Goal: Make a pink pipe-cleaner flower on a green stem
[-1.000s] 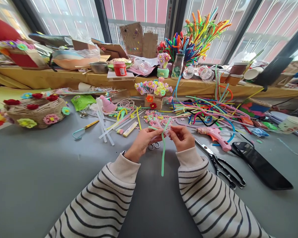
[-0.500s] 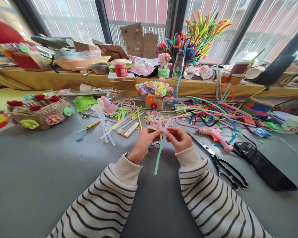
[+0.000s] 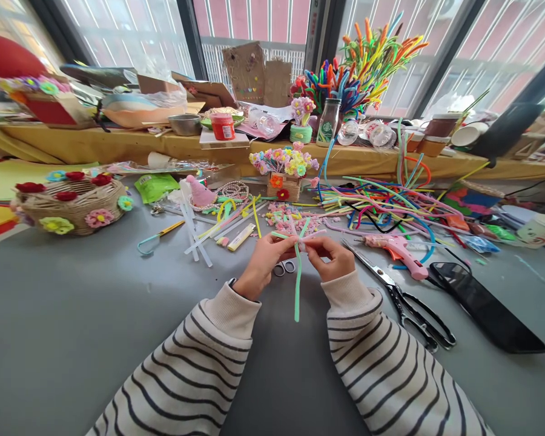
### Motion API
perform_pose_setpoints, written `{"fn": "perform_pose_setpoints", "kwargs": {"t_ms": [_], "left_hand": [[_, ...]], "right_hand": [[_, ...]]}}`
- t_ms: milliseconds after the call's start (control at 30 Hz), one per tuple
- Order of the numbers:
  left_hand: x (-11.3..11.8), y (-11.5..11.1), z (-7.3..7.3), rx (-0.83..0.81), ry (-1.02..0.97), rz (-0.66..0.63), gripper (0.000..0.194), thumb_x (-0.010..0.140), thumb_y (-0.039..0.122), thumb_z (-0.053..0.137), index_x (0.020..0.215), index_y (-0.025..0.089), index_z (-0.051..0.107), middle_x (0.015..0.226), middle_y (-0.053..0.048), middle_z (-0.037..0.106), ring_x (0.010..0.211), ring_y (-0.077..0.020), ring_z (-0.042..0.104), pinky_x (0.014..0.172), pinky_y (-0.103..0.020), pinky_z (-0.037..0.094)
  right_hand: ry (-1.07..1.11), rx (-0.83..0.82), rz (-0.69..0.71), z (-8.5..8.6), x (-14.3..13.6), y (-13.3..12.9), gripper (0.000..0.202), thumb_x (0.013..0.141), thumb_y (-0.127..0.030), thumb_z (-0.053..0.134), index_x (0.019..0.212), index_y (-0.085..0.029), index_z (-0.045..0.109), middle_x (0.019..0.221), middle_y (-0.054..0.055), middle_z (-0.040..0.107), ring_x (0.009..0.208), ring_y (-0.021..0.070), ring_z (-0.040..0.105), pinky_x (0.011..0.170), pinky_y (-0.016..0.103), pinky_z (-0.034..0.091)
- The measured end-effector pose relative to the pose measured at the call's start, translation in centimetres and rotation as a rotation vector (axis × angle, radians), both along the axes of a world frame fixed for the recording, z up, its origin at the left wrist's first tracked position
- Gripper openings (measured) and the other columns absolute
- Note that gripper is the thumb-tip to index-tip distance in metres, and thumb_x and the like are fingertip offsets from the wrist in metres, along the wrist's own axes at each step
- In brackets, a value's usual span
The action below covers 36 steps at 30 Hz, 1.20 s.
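Note:
Pink and green pipe cleaners point(image 3: 297, 284) cross between my two hands, with one green end hanging straight down over the grey table. My left hand point(image 3: 267, 260) pinches them from the left, thumb and fingers pressed together near the crossing. On the other side, my right hand point(image 3: 330, 254) is closed on the pink part at the crossing. Small scissors point(image 3: 284, 267) lie just behind the hanging green end. Pastel pink pieces point(image 3: 290, 217) are heaped on the table beyond my fingers.
Large black-handled scissors point(image 3: 404, 297), a pink glue gun point(image 3: 399, 251) and a black phone point(image 3: 485, 306) lie to the right. A flowered basket point(image 3: 72, 209) stands at the left. Many loose pipe cleaners point(image 3: 372, 203) spread behind the glue gun.
The hanging green end has swung a little to the right and now points straight down. More of a pink strand shows above my right fingers. Both hands keep nearly the same place.

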<state>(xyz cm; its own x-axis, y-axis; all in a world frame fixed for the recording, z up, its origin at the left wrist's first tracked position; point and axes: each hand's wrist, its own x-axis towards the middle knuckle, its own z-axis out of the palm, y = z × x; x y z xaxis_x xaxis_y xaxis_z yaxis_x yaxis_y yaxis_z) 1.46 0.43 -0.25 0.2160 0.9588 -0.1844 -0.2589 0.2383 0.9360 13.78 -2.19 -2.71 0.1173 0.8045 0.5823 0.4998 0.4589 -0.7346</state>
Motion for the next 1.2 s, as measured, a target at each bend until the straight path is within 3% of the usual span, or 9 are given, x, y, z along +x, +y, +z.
{"fn": "perform_pose_setpoints", "kwargs": {"t_ms": [267,633,833,1033,1200], "left_hand": [[-0.1,0.1,0.1,-0.052,-0.027,-0.038,0.015,0.055,0.021,0.062,0.059,0.011,0.053,0.056,0.001,0.057,0.051,-0.0076,0.054,0.058,-0.023,0.045],[-0.2,0.2,-0.4,-0.017,-0.084,-0.065,0.021,0.050,0.022,0.065,0.065,0.011,0.055,0.059,0.001,0.058,0.054,-0.0086,0.055,0.061,-0.023,0.045],[-0.1,0.3,-0.2,-0.018,-0.101,-0.030,0.019,0.052,0.023,0.064,0.063,0.011,0.054,0.058,0.000,0.058,0.055,-0.0088,0.055,0.063,-0.024,0.045],[-0.1,0.3,-0.4,-0.038,-0.103,-0.026,0.023,0.049,0.025,0.065,0.064,0.011,0.055,0.056,0.002,0.056,0.053,-0.0075,0.053,0.061,-0.023,0.044],[0.0,0.4,-0.6,0.011,-0.077,-0.032,0.022,0.050,0.024,0.065,0.064,0.010,0.054,0.058,0.001,0.056,0.054,-0.0077,0.054,0.060,-0.022,0.043]], "right_hand": [[-0.279,0.072,-0.029,0.4,0.3,-0.2,0.018,0.071,-0.016,0.042,0.077,-0.019,0.059,0.070,0.002,0.058,0.053,0.0096,0.050,0.054,0.021,0.043],[-0.276,0.052,-0.035,0.0,0.4,0.1,0.018,0.073,-0.018,0.041,0.077,-0.018,0.058,0.067,0.003,0.058,0.054,0.0108,0.051,0.054,0.022,0.044],[-0.345,0.187,-0.102,-0.5,0.5,0.5,0.023,0.071,-0.016,0.039,0.087,-0.017,0.056,0.074,0.006,0.058,0.061,0.0137,0.052,0.056,0.025,0.045],[-0.514,0.256,-0.160,-0.5,0.2,0.4,0.020,0.075,-0.017,0.038,0.081,-0.019,0.057,0.075,0.006,0.058,0.072,0.0159,0.051,0.067,0.026,0.041],[-0.574,0.274,-0.224,-0.1,0.1,0.1,0.017,0.076,-0.020,0.040,0.071,-0.018,0.056,0.067,0.005,0.057,0.067,0.0152,0.051,0.063,0.025,0.038]]}}
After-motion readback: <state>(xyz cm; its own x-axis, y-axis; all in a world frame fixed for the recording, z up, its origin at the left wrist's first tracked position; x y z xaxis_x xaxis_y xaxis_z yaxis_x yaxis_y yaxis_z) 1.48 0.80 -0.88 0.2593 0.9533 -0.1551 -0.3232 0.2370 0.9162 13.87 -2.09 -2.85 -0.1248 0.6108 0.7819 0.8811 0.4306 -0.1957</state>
